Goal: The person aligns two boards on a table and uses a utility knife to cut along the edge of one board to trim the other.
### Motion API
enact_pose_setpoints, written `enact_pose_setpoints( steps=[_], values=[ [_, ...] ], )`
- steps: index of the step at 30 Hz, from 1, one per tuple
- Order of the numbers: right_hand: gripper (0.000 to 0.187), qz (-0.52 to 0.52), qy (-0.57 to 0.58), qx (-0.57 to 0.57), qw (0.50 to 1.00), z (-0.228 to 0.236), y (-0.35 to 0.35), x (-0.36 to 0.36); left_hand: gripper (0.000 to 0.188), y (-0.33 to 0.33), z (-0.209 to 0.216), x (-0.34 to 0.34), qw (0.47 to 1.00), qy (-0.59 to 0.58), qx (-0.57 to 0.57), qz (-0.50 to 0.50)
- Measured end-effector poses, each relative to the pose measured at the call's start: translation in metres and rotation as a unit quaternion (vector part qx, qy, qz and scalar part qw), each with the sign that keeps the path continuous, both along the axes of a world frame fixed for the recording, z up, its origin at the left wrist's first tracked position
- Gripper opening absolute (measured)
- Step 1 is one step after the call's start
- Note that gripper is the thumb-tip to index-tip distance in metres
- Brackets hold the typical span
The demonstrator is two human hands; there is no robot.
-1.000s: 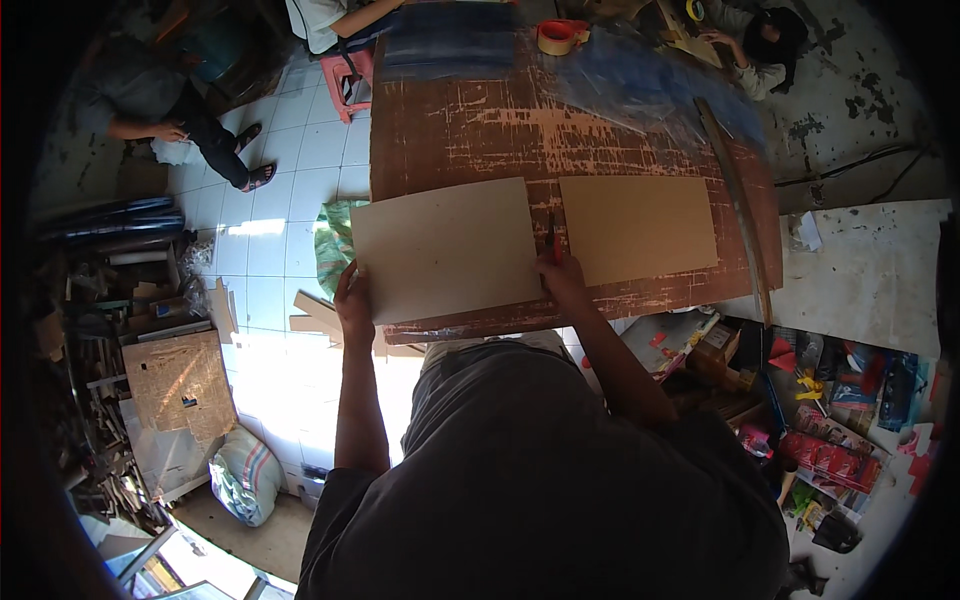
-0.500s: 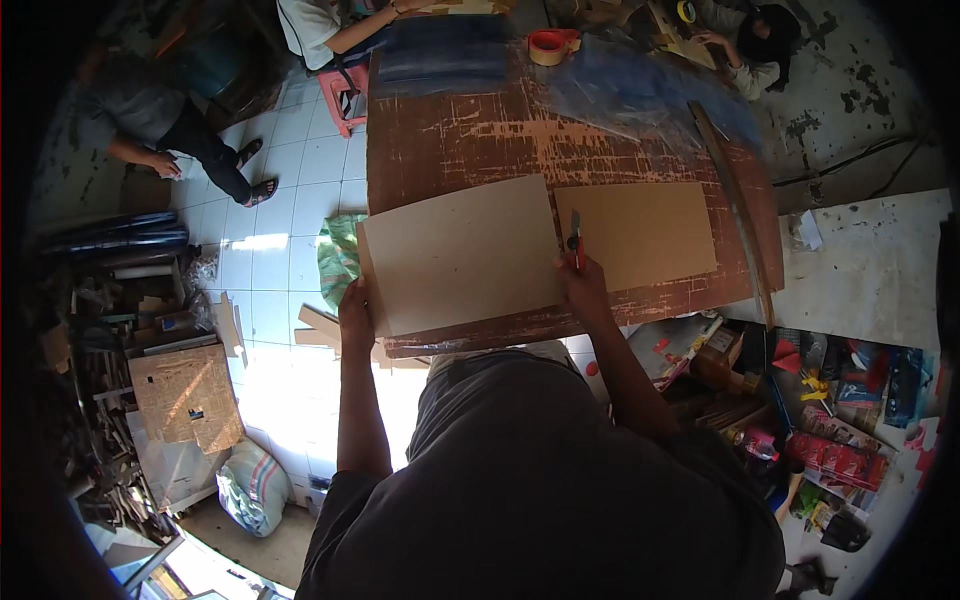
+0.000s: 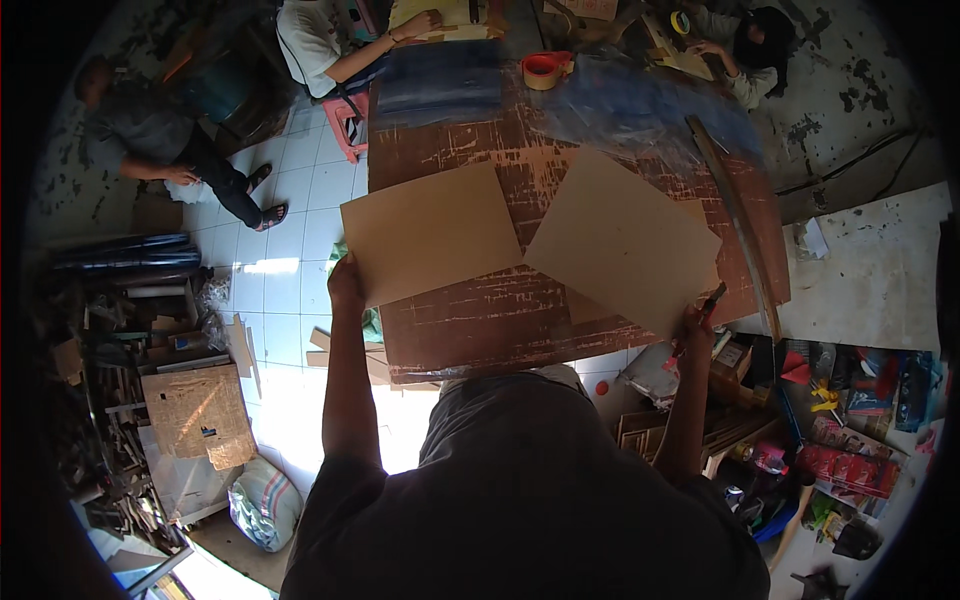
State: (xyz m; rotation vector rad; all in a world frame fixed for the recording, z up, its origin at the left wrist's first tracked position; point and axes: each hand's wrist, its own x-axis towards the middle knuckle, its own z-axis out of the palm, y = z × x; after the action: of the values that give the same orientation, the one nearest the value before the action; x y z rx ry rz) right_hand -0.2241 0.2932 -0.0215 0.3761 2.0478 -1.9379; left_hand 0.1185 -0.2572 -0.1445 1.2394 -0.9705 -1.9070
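Observation:
My left hand (image 3: pixel 345 282) is closed on the left edge of a tan cardboard sheet (image 3: pixel 432 235), which is tilted over the table's left side. At the right, my right hand (image 3: pixel 694 332) is closed around a red cutter knife (image 3: pixel 713 298) with its tip upward. That same hand is at the lower right corner of a greyish cardboard sheet (image 3: pixel 625 245), turned at an angle. Beneath it, parts of another brown sheet (image 3: pixel 692 210) show. The worn brown table (image 3: pixel 470 325) lies under them.
A long wooden strip (image 3: pixel 735 220) runs along the table's right side. Red-rimmed tape (image 3: pixel 541 70) stands at the back on blue sheeting (image 3: pixel 440 85). Two people sit beyond the table, and another person (image 3: pixel 180 150) stands at the far left. Clutter (image 3: pixel 850 465) lies at the right.
The greyish sheet has moved from the left to the right, over the brown one, and turned. My right hand went right with the cutter knife. The tan sheet at the left is uncovered.

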Motion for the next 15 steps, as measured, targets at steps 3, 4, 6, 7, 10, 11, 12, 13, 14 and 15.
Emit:
enact_pose_setpoints(
  steps=[3, 4, 6, 7, 10, 11, 12, 13, 14, 15],
  values=[
    [0.021, -0.04, -0.025, -0.003, 0.999, 0.013, 0.017, 0.007, 0.033, -0.033, -0.002, -0.029, 0.997, -0.054, -0.045, 0.01],
    [0.024, -0.049, -0.004, -0.024, 0.999, 0.005, 0.03, 0.006, 0.033, -0.042, -0.002, -0.046, 0.998, -0.053, -0.045, 0.003],
    [0.025, -0.066, -0.002, -0.018, 0.998, 0.005, 0.039, 0.01, 0.033, -0.059, 0.002, -0.075, 0.998, -0.031, -0.049, 0.009],
    [0.027, -0.074, 0.0, -0.012, 0.997, 0.006, 0.042, 0.011, 0.033, -0.07, 0.001, -0.085, 0.998, -0.031, -0.049, 0.007],
    [0.026, -0.084, -0.013, -0.031, 0.996, -0.005, 0.062, 0.009, 0.031, -0.095, 0.0, -0.114, 0.998, -0.023, -0.065, -0.008],
    [0.025, -0.086, -0.016, -0.039, 0.995, -0.009, 0.068, 0.009, 0.035, -0.099, 0.002, -0.124, 0.995, -0.034, -0.094, -0.013],
    [0.025, -0.089, -0.017, -0.038, 0.995, -0.012, 0.074, 0.008, 0.039, -0.102, 0.004, -0.13, 0.991, -0.046, -0.123, -0.017],
    [0.023, -0.098, -0.012, -0.046, 0.994, -0.013, 0.076, 0.008, 0.039, -0.105, 0.008, -0.137, 0.991, -0.046, -0.122, -0.021],
    [0.021, -0.105, -0.007, -0.055, 0.993, -0.014, 0.078, 0.007, 0.04, -0.107, 0.013, -0.14, 0.969, -0.161, -0.184, 0.019],
    [0.021, -0.104, -0.008, -0.054, 0.993, -0.015, 0.08, 0.005, 0.041, -0.109, 0.018, -0.139, 0.929, -0.273, -0.242, 0.06]
  ],
)
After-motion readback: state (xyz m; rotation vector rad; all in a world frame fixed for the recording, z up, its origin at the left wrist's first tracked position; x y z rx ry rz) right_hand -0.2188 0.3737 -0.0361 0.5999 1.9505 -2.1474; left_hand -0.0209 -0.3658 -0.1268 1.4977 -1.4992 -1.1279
